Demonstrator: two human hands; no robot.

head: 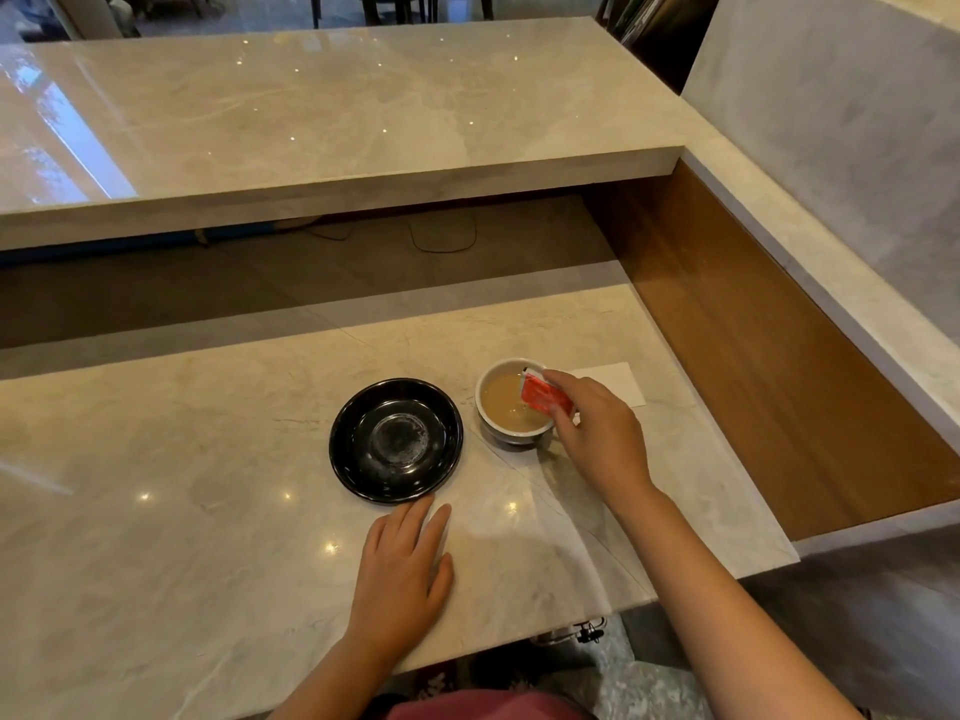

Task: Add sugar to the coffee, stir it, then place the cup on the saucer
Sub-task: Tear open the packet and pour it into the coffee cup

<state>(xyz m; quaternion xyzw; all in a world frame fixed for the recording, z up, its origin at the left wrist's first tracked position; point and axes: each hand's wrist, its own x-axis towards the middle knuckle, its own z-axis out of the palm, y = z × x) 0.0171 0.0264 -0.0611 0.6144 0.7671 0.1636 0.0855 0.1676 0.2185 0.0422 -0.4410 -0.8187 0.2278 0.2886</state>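
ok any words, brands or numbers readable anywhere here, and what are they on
None can be read.
Red sachet, held over the cup by the right hand: any print is too blurred to read.
White paper behind the cup: no print shows.
Black saucer, the cup, marble counter: no markings visible.
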